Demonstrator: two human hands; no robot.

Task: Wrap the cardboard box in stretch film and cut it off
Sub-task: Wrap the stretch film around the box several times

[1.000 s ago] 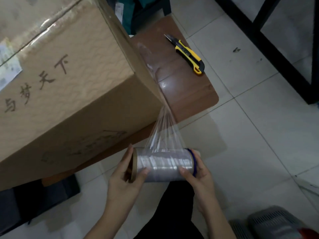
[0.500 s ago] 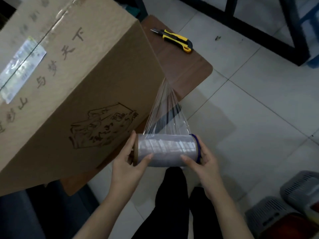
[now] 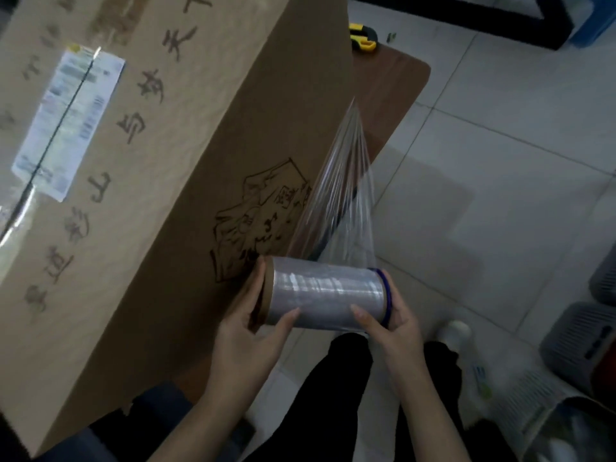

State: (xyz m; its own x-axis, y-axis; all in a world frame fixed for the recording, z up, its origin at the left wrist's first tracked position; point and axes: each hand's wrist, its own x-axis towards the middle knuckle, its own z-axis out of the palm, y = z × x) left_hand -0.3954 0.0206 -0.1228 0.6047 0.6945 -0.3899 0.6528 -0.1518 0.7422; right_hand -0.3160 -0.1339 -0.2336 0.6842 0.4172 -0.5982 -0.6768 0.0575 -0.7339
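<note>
Both hands' fingers, left hand (image 3: 248, 331) and right hand (image 3: 391, 323), clasped the clear stretch-film roll (image 3: 328, 296) by its ends, film (image 3: 343, 191) stretched to the large brown cardboard box (image 3: 166, 181) on the brown desk (image 3: 393, 81) above a white-tiled floor (image 3: 500, 161).

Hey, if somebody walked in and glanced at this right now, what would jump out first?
The big cardboard box fills the left, with dark printed characters and a white label. Low in the middle, the left hand and right hand hold a stretch film roll, its film fanning up to the box's corner.

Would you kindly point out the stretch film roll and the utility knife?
stretch film roll (image 3: 328, 296): head view, middle of the wound film.
utility knife (image 3: 365, 37): head view, visible yellow-and-black handle end.
</note>
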